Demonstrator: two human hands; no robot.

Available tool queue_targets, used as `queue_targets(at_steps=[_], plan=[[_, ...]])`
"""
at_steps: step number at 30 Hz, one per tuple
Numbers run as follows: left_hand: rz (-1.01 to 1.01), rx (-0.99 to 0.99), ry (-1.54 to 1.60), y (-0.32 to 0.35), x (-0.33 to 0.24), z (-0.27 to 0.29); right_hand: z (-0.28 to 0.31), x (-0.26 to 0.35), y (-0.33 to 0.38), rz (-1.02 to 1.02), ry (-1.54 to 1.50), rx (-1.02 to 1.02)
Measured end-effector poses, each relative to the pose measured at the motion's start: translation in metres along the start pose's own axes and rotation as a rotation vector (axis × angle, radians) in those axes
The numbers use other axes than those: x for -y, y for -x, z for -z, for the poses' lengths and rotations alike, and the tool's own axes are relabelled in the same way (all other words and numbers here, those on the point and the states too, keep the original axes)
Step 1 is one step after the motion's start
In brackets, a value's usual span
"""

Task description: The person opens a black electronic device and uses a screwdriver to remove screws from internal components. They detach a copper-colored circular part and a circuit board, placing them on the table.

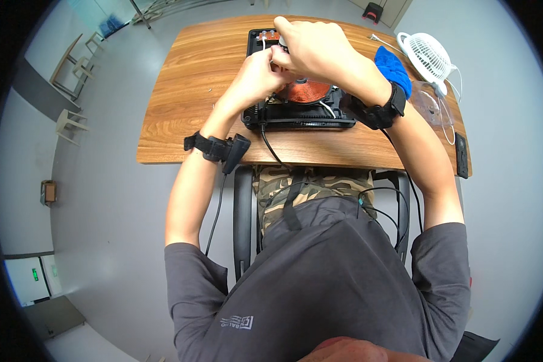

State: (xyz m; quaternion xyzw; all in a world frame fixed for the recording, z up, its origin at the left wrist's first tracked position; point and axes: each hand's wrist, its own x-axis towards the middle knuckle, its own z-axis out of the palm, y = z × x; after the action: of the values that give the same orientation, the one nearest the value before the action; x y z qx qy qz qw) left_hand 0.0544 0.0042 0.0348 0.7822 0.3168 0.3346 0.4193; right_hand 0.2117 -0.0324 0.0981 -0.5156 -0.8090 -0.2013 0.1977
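Meeting over open black appliance near far edge of table: left hand, right hand; fingers curled, can't tell what's gripped.

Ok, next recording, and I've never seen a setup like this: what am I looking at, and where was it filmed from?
There is no robot here, just a person's bare hands, seen from a fisheye camera worn on the head and looking down, so straight edges bend. The left hand and right hand meet over an opened black housing with a round copper coil inside. Their fingers hide whatever they may be holding. Around that, on the wooden table, a blue cloth, a white fan and a clear plastic item lie toward the right.
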Motion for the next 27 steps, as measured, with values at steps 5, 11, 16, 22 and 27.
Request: queue_targets(at_steps=[5, 11, 16, 22, 27], plan=[[-0.005, 0.136, 0.260, 0.000, 0.008, 0.008, -0.003, -0.009, 0.008, 0.019, -0.044, -0.035], [0.013, -0.060, 0.029, 0.000, 0.010, -0.003, 0.025, 0.004, -0.008, -0.092, 0.078, 0.243], [-0.035, 0.008, 0.110, -0.002, 0.011, -0.001, 0.006, -0.003, 0.005, -0.049, -0.044, 0.071], [0.003, 0.079, 0.130, -0.001, 0.014, 0.004, 0.004, -0.010, 0.007, 0.008, -0.066, -0.001], [0.006, -0.006, -0.024, -0.004, 0.016, 0.000, 0.016, -0.001, -0.002, -0.036, -0.034, 0.146]])
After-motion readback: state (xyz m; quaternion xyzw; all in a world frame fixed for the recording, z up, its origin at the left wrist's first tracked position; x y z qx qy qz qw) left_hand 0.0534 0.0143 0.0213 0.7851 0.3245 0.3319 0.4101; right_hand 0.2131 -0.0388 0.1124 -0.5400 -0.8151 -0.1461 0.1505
